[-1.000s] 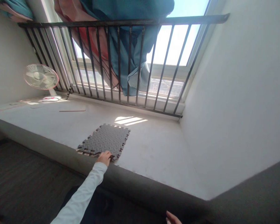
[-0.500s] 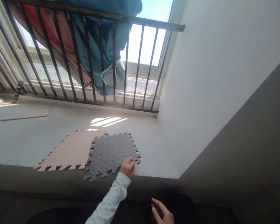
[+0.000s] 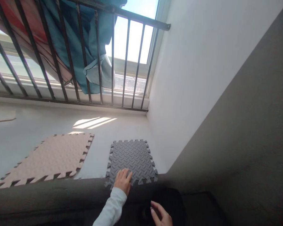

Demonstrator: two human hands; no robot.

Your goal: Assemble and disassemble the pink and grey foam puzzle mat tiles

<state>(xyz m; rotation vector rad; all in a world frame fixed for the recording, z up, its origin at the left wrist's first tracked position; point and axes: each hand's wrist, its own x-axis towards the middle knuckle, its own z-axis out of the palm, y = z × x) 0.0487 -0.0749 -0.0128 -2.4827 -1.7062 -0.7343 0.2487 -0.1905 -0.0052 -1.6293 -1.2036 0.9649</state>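
A grey foam puzzle mat (image 3: pixel 134 160) with toothed edges lies on the white ledge (image 3: pixel 97 163), its near edge jutting past the ledge's front. My left hand (image 3: pixel 123 180), in a white sleeve, rests palm down on the mat's near left part, fingers stretched out. To the left a pink foam puzzle mat (image 3: pixel 56 157) lies flat, apart from the grey one. Below the ledge, near the bottom of the view, my right hand (image 3: pixel 162 215) is held in the air with nothing in it, thumb and fingers apart.
Dark metal railing (image 3: pixel 96 105) runs behind the ledge, before a window with blue and red cloth (image 3: pixel 68 40) hanging there. A white wall (image 3: pixel 191 62) bounds the right side. Something flat and pale (image 3: pixel 3 117) lies at far left.
The grey mat, which overlapped the pink one, has shifted right and turned, leaving a gap. My left hand has gone from gripping its near right edge to lying on it. The view has swung right.
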